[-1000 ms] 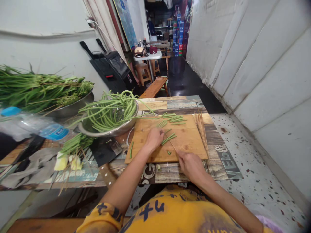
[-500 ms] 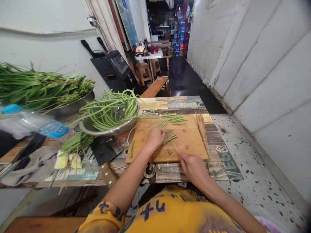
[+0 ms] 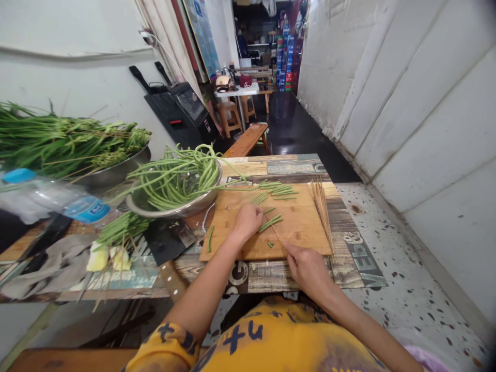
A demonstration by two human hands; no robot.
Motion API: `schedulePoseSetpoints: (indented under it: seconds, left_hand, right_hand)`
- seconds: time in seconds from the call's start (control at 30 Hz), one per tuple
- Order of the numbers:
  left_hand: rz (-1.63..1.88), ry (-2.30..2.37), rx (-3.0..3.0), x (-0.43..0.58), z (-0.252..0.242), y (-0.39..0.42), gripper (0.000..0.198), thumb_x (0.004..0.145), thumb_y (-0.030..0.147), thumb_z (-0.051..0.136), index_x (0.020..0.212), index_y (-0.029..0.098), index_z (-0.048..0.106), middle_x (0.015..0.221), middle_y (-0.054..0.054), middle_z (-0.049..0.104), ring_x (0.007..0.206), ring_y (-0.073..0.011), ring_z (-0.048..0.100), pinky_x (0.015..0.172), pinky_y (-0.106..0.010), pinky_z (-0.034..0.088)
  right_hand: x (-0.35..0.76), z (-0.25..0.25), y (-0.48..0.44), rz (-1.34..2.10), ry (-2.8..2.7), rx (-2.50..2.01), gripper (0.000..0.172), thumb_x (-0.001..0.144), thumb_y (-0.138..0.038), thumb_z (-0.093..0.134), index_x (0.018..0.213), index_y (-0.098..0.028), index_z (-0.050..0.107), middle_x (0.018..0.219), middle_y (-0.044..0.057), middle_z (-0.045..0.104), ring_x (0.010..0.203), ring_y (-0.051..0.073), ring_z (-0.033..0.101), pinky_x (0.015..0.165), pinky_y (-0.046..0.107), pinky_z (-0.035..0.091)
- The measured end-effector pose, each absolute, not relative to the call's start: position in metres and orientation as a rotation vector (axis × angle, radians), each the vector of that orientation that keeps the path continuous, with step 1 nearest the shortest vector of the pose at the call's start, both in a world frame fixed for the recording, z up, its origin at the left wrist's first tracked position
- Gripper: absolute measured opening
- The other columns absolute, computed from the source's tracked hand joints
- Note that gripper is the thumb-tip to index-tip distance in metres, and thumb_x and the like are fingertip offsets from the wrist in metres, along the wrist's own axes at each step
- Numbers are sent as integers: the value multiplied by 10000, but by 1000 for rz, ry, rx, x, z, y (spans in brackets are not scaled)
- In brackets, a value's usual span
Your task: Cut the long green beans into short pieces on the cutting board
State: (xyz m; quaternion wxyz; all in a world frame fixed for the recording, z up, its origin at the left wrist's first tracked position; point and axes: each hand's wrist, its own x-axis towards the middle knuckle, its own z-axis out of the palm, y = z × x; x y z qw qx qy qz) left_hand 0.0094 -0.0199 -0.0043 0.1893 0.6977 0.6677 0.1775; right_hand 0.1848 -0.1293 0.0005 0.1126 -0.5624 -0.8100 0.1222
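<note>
My right hand (image 3: 309,266) is closed on the near end of a thin wooden skewer (image 3: 276,234), which slants up and left over the cutting board (image 3: 228,243). At the other end my left hand (image 3: 248,221) pinches a cut piece of green bean (image 3: 268,210); its fingertips partly hide the skewer's tip. Just right of that hand lie a few bean pieces (image 3: 271,222) side by side. A short curled bit (image 3: 270,244) rests nearer to me. More cut beans (image 3: 282,189) lie in rows at the board's far side, and loose skewers (image 3: 321,212) lie along its right edge.
Left of the board stands a metal bowl (image 3: 174,211) of long beans. A cleaver (image 3: 167,243) lies below it, handle over the table edge. Finished-looking bean skewers (image 3: 126,227), a grey cloth (image 3: 50,263), a plastic bottle (image 3: 58,196) and a basin of greens (image 3: 112,168) are farther left.
Almost nothing differs. The right hand and skewer have shifted very slightly; the left hand keeps its pinch in the same place.
</note>
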Motion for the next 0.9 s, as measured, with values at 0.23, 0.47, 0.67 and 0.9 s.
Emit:
schedulePoseSetpoints:
  seconds: [0.23,0.47,0.67,0.9]
  left_hand:
    - [492,1854,1976,8,-5,-19,186,741,151,500,741,144,686,763,-57,704,727,-167,624,654,-242,412]
    - [502,1851,1979,8,-6,-19,198,731,155,502,754,141,698,754,-64,695,728,-181,619,668,-249,421]
    - [491,1837,1991,8,-3,-19,199,733,149,492,736,145,692,747,-55,699,712,-163,614,657,-239,413]
    - [464,1827,2028,7,-4,-17,198,734,156,494,752,142,691,768,-55,700,712,-164,607,644,-240,399]
  right_hand:
    - [185,-2,-129,359,-2364,-1638,353,867,-142,410,1145,-150,628,845,81,735,732,196,689,647,240,486]
    - [185,0,-130,356,-2369,-1641,364,860,-134,407,1152,-142,624,855,93,733,748,196,688,650,237,482]
    - [185,0,-128,365,-2379,-1651,360,862,-135,408,1148,-145,625,836,86,734,741,199,689,644,240,478]
    - [185,1,-128,360,-2395,-1661,356,868,-137,414,1160,-152,617,834,80,734,738,201,687,634,240,465]
